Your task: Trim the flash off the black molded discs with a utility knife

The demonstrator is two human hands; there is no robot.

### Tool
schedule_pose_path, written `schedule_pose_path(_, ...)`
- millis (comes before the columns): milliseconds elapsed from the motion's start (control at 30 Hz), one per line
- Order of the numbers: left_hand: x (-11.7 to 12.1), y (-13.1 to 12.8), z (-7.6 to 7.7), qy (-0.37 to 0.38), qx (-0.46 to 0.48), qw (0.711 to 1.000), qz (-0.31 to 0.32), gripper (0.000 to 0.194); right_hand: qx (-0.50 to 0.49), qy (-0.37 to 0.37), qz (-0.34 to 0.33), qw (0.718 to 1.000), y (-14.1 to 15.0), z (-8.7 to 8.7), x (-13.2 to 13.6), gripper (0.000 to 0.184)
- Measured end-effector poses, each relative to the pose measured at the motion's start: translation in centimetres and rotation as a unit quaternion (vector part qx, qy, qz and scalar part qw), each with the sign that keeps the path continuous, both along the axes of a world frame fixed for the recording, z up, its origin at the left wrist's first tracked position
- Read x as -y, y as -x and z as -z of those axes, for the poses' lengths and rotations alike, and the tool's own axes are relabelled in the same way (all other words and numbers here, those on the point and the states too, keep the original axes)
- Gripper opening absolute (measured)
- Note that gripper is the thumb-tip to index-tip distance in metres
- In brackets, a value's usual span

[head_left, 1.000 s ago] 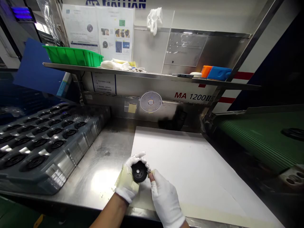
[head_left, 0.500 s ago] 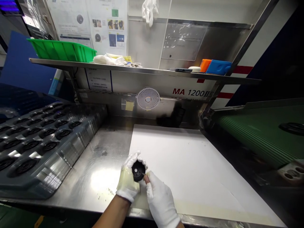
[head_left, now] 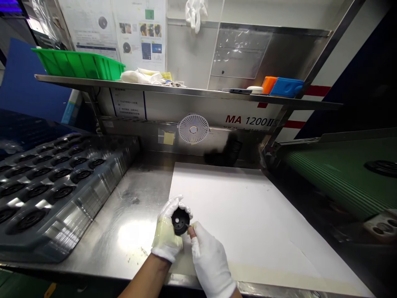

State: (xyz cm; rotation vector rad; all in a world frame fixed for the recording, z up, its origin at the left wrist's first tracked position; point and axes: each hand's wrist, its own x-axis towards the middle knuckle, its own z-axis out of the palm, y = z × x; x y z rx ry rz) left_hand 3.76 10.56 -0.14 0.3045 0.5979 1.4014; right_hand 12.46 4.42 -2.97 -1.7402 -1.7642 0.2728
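A round black part with a pale hole near its middle and a raised rim faces me above the bench's front. My left hand, in a white glove with a yellowish palm, is wrapped round its left side and top. At the part's lower right rim, my right hand is closed in a pinch, gloved in white with a bare thumb or fingertip showing. A small thin thing seems to stick out of that pinch against the rim; its kind I cannot make out.
A dark plastic tray with several black round parts fills the left. White paper covers the bench's right half. Beyond it stands a green conveyor bearing a black part. Overhead, a shelf carries a green bin; below is a fan.
Both hands hold nearly the same pose, and the black part stays in my left hand with only a very slight shift. The view has moved a little.
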Motion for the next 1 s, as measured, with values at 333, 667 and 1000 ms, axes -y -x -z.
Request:
schedule_pose_path(333,-0.1,-0.3,-0.1,0.018,0.024,0.999,-0.026,0.015,0.020,0.001,-0.002,1.000,1.0,-0.2,0.4,0.027)
schedule_pose_path(667,-0.2,1.0,-0.1,0.057,0.041,0.991,0.118,0.020,-0.014,-0.002,0.007,1.000,-0.4,0.5,0.1,0.026)
schedule_pose_path(1000,-0.4,-0.8,0.0,0.032,0.043,0.998,-0.027,0.015,0.007,0.008,0.013,1.000,1.3,0.3,0.9,0.029)
